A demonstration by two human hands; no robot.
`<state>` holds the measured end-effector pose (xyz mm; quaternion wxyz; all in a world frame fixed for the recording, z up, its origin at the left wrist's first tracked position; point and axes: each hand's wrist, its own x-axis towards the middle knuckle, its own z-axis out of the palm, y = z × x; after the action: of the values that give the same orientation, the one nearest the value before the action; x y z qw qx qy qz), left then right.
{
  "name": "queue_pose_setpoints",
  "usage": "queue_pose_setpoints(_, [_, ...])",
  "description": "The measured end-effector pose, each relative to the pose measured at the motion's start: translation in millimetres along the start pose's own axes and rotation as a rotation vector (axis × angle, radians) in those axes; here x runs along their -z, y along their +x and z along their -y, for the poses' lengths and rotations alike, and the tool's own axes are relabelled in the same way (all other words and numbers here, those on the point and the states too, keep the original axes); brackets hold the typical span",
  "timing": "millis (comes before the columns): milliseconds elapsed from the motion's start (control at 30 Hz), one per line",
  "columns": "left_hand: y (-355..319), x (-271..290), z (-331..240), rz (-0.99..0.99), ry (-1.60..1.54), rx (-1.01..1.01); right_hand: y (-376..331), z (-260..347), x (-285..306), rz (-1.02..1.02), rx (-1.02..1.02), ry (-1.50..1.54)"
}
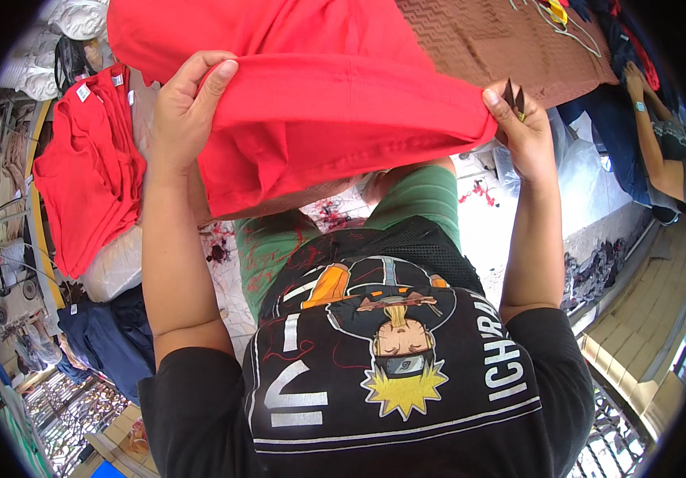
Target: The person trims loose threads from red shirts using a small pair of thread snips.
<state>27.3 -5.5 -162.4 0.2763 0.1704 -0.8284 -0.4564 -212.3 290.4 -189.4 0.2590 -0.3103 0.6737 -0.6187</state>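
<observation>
We see the red garment (319, 103) stretched out in front of the person's chest, held up by both hands along its folded lower edge. The left hand (188, 111) grips the garment at its left end, thumb below and fingers curled over the top of the fold. The right hand (522, 131) pinches the garment's right end, and a small dark tool, perhaps thread snips (514, 95), sticks up from that same hand just beside the garment's corner. The garment hangs above the person's green trousers (423, 199) and black printed shirt (391, 358).

To the left of the garment lies a pile of red shirts (88, 175) with small white square labels at the collars, resting on a clear plastic bag (116, 267). Below that pile we see dark blue cloth (108, 338). Beyond the garment, toward its upper right, spreads a brown patterned cloth (502, 40). Far to the garment's right, another person's arm (650, 135) reaches over dark blue fabric.
</observation>
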Motion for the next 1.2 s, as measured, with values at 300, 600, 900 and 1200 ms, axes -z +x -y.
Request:
queue_pose_setpoints(300, [14,-33,23,-0.137,0.823,-0.351,28,-28,-16,-0.145,0.078,-0.806])
queue_pose_setpoints(600, [7,-99,9,0.101,0.402,-0.264,45,-5,-87,-0.002,0.281,-0.378])
queue_pose_setpoints(900, [9,-115,34,0.011,0.367,-0.224,51,-32,-100,0.048,0.208,-0.337])
queue_pose_setpoints(1200, [20,-101,17,-0.003,0.103,0.054,47,-33,-97,0.046,0.153,-0.27])
